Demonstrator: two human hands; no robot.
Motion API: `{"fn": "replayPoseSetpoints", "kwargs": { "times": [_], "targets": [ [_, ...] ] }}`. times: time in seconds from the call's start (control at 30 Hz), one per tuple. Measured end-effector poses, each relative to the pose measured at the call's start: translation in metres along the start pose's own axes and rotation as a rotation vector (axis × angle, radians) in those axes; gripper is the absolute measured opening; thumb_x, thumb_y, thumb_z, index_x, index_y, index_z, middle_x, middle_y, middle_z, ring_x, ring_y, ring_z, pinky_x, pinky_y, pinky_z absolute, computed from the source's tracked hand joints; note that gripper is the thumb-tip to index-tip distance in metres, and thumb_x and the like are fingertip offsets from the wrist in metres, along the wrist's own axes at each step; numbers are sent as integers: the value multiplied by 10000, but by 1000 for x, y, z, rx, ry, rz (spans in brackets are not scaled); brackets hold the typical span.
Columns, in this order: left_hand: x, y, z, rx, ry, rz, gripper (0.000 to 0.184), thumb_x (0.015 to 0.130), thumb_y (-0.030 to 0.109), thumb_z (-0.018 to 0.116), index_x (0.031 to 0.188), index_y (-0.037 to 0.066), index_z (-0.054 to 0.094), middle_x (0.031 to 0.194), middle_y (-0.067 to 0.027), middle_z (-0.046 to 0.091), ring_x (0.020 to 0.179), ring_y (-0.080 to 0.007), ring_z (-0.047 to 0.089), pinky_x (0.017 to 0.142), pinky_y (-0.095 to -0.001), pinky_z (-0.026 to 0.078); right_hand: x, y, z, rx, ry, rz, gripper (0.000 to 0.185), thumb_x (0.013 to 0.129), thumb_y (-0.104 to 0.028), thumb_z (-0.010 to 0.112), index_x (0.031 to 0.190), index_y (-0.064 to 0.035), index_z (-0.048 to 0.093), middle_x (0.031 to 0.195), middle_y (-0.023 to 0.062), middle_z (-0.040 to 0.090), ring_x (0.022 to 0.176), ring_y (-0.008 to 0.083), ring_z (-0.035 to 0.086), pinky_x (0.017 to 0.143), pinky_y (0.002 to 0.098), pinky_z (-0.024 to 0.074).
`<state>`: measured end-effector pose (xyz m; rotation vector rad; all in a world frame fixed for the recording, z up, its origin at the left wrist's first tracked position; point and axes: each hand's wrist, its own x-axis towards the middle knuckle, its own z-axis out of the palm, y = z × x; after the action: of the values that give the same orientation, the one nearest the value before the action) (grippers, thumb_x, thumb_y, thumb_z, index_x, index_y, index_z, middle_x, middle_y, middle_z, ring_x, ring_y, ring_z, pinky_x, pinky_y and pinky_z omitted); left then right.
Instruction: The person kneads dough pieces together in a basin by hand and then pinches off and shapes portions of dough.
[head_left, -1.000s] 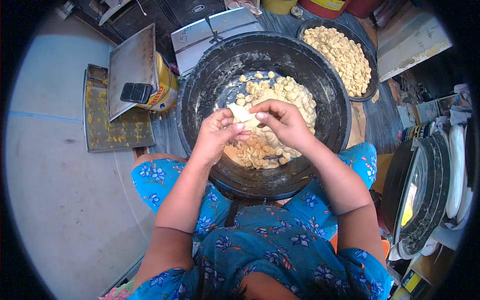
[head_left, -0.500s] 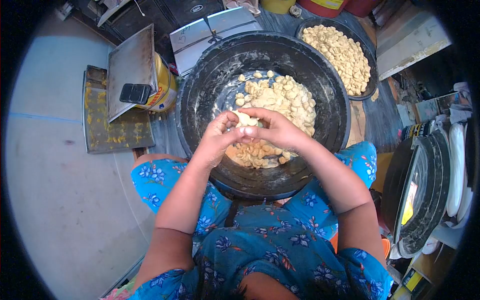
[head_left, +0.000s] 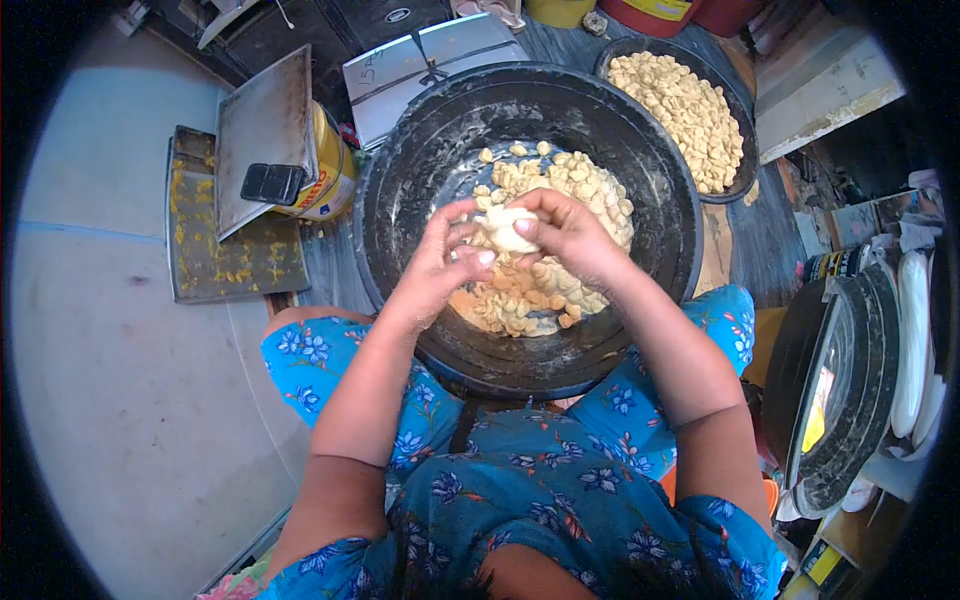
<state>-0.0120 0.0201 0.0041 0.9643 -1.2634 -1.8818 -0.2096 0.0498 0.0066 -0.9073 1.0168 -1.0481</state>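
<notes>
A piece of dough [head_left: 510,232] is held above a large black tub [head_left: 510,367], gripped between the thumb and bent fingers of the right hand [head_left: 575,238]. The left hand [head_left: 435,262] is partly open, its thumb and fingers parted beside the dough; whether contact is made by its fingertips cannot be told. Inside the tub, small dough lumps [head_left: 590,185] are heaped beneath the hands. More lumps are contained in a smaller black bowl [head_left: 750,145], set just beyond the tub's far right rim.
</notes>
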Motion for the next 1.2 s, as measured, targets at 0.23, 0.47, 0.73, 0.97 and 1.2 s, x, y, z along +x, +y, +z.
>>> {"fn": "replayPoseSetpoints", "kwargs": {
  "times": [0.23, 0.47, 0.73, 0.97, 1.2],
  "targets": [
    [0, 2, 0, 262, 25, 57, 259, 839, 106, 650, 1058, -20, 592, 954, -99, 619, 815, -134, 593, 630, -258, 508, -7, -7, 4, -1, -44, 1, 188, 921, -85, 514, 1090, -22, 566, 990, 75, 614, 861, 140, 613, 687, 270, 559],
    [7, 6, -16, -24, 121, 61, 184, 852, 77, 614, 1009, -6, 564, 881, -90, 616, 659, -139, 568, 558, -251, 466, 1, -25, -31, 329, 357, -211, 161, 928, -60, 476, 1071, -6, 527, 1041, 122, 590, 936, 218, 609, 784, 342, 557],
    [15, -8, -27, -366, -11, -109, 246, 870, 152, 601, 1085, 56, 530, 1028, -111, 593, 823, -142, 540, 723, -273, 455, -6, -24, -21, 120, 224, -199, 285, 860, -111, 616, 1116, -22, 528, 963, 67, 593, 803, 139, 611, 696, 264, 537],
    [8, 1, -19, -192, 72, -55, 233, 879, 139, 593, 1090, 40, 582, 933, -88, 592, 837, -159, 564, 809, -308, 488, -8, -23, -31, 148, 245, -134, 260, 918, -282, 553, 1029, -46, 567, 871, 24, 567, 667, 93, 558, 546, 225, 477],
    [9, 6, -33, -384, 199, -36, 270, 887, 103, 566, 1103, -59, 559, 1009, -110, 587, 883, -187, 597, 797, -327, 531, -8, -16, -31, 74, 151, -65, 253, 846, -132, 648, 1060, -52, 540, 1096, 70, 526, 903, 152, 600, 806, 311, 507]
  ]
}}
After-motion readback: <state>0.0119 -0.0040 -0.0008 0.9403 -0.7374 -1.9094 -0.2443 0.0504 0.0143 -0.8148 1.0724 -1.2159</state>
